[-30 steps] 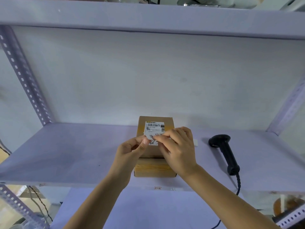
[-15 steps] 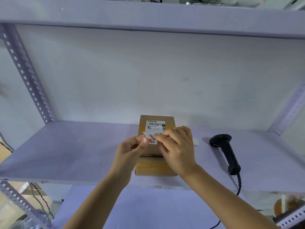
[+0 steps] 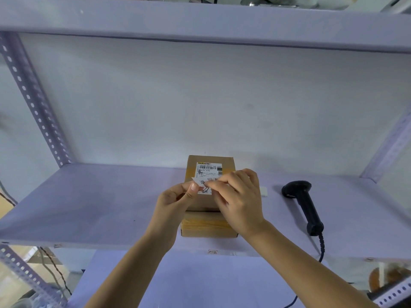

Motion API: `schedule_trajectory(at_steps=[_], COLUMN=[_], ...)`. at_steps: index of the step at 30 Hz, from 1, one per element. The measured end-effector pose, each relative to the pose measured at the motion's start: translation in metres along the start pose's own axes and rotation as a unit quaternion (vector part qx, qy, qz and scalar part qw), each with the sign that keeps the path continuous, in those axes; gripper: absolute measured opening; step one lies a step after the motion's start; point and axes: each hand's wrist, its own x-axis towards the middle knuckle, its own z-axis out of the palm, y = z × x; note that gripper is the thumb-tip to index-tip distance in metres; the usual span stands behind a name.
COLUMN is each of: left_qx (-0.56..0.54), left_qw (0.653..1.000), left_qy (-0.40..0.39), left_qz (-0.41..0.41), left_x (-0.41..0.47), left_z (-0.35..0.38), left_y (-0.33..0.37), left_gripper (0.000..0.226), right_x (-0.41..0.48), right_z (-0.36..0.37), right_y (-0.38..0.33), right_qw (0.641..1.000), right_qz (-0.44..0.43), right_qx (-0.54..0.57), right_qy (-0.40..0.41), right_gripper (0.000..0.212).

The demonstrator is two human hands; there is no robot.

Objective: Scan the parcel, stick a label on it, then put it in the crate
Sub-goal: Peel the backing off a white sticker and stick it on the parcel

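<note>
On the middle of the pale shelf (image 3: 93, 203) stands the brown cardboard parcel (image 3: 210, 227), close to the front edge, its taped front face turned toward the person and a printed shipping slip (image 3: 210, 170) with barcodes stuck flat on its top. Just above that top, both hands meet over a small white label (image 3: 205, 182) bearing large dark characters. The left hand (image 3: 175, 200) pinches the label's left part between thumb and forefinger, the remaining fingers curled in toward the palm. The right hand (image 3: 239, 198) closes thumb and forefinger on the label's right part, its other fingers bent over it and hiding much of the sheet; whether the label touches the parcel cannot be told. Partly hidden behind the right hand, a small white piece (image 3: 264, 192) lies on the shelf. Farther right, well apart from the parcel, a black handheld scanner (image 3: 304, 203) lies on its side, its head toward the wall (image 3: 200, 103) and its cable (image 3: 321, 250) running off the front edge. An upper shelf (image 3: 200, 23) spans the top, carried by perforated metal uprights (image 3: 33, 101) at either side.
</note>
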Motion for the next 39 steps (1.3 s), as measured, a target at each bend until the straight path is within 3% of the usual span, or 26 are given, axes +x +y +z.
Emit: schedule_trajectory(at_steps=[4,12,22,26,31,36,39], left_qx=[-0.004,-0.018,-0.014,0.004,0.003,0.006,0.014], left_qw=[1.000,1.000,1.000,1.000,1.000,1.000,0.999], left_qy=[0.000,0.007,0.011,0.018,0.011,0.021,0.038], left_qz=[-0.001,0.009,0.000,0.009,0.001,-0.020,-0.007], left_x=[0.001,-0.002,-0.001,0.001,0.000,-0.003,-0.002], left_z=[-0.001,-0.001,0.002,0.003,0.001,0.003,0.003], left_y=[0.001,0.003,0.005,0.000,0.001,0.009,0.010], left_gripper=[0.028,0.048,0.047,0.033,0.031,0.025,0.027], right_x=[0.000,-0.001,-0.001,-0.001,-0.003,-0.006,-0.004], right_z=[0.000,-0.001,-0.002,-0.002,0.000,-0.001,0.000], right_y=[-0.001,-0.001,-0.001,-0.001,0.001,0.003,0.000], right_qw=[1.000,1.000,1.000,1.000,1.000,0.999,0.994], right_qz=[0.000,0.003,0.005,0.002,0.005,0.017,0.046], right_qx=[0.000,-0.003,-0.011,-0.007,-0.008,-0.001,0.015], right_qy=[0.003,-0.003,-0.005,-0.001,-0.005,-0.033,-0.095], right_gripper=[0.018,0.016,0.015,0.016,0.018,0.017,0.015])
